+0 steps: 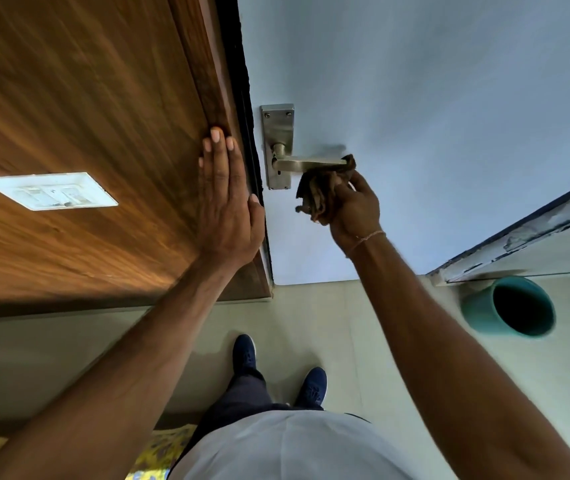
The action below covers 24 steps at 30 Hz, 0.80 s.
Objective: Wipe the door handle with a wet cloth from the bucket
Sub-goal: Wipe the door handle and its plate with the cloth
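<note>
A metal lever door handle [306, 163] on a steel backplate [277, 133] sits on the pale blue door [432, 116]. My right hand [354, 206] is closed around a bunched brown cloth [321, 188], which touches the underside and far tip of the lever. My left hand [226, 199] lies flat, fingers together, on the wooden frame panel just left of the door's edge, holding nothing. A teal bucket [508, 306] stands on the floor at the right, its inside dark.
A white switch plate [50, 190] is set in the wood panel [69, 116] at the left. My feet in dark blue shoes [278, 368] stand on the pale tiled floor [363, 341]. A worn frame edge [519, 237] runs behind the bucket.
</note>
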Each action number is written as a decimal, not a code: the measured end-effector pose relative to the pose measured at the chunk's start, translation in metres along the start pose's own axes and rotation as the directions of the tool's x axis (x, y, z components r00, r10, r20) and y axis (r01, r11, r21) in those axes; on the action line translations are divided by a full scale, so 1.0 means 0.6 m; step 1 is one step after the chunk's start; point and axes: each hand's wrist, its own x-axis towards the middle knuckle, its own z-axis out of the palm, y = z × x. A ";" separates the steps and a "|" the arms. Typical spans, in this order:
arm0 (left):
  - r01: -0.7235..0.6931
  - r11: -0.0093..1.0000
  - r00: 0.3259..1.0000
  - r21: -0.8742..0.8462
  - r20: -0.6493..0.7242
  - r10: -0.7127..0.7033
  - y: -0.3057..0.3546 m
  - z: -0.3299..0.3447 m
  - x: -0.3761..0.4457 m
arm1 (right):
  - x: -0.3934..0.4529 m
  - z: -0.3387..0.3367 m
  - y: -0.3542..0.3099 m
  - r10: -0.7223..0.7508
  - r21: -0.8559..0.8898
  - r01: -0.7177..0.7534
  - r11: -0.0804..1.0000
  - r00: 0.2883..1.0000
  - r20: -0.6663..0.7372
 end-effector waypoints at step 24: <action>-0.025 0.994 1.000 -0.108 0.004 0.026 -0.002 0.000 0.004 | -0.014 0.070 -0.010 0.212 0.601 -0.259 0.756 0.966 0.150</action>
